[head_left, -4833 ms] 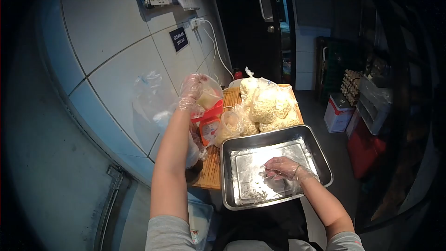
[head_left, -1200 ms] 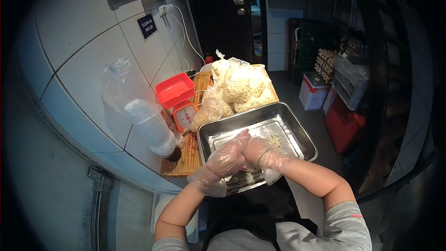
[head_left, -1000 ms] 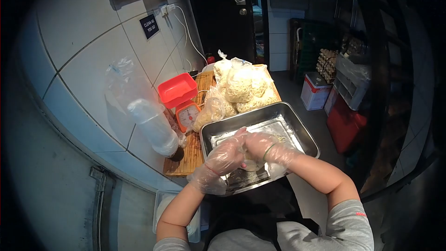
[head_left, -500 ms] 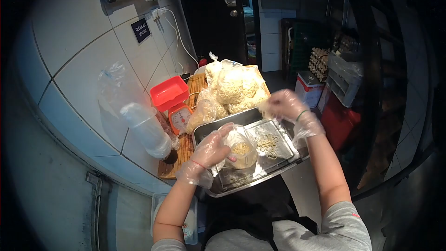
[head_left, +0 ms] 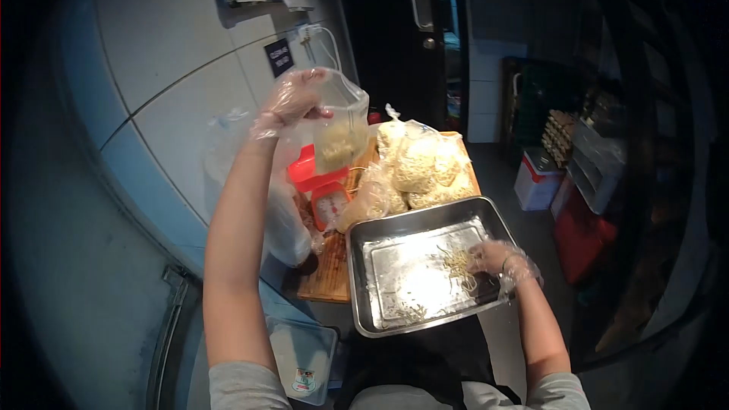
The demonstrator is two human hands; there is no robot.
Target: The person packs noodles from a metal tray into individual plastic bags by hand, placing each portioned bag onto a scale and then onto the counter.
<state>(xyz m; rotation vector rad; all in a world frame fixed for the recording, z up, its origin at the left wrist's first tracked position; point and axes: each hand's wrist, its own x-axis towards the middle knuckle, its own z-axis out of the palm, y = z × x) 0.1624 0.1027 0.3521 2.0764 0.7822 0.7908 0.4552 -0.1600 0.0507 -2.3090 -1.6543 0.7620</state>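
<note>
My left hand (head_left: 296, 99), in a clear plastic glove, grips the top of a clear plastic bag (head_left: 342, 123). Pale noodles (head_left: 339, 144) lie in the bottom of this bag, which hangs over the red pan (head_left: 305, 175) of an orange kitchen scale (head_left: 330, 205). Low in a metal tray (head_left: 372, 324), my gloved right hand (head_left: 490, 258) has its fingers curled onto a small heap of loose noodles (head_left: 458, 267). A few more strands (head_left: 414, 313) are scattered near the tray's front edge.
Several filled noodle bags (head_left: 421, 163) are piled on the wooden table (head_left: 325, 277) behind the tray. A roll of clear plastic bags (head_left: 287, 220) stands by the left wall. A lidded plastic box (head_left: 300, 353) sits low at front left. Egg trays (head_left: 558, 137) and crates are at right.
My left hand has lifted the bag of noodles from the tray up and away over the scale. My right hand has come down from the tray's far right edge onto the loose noodles.
</note>
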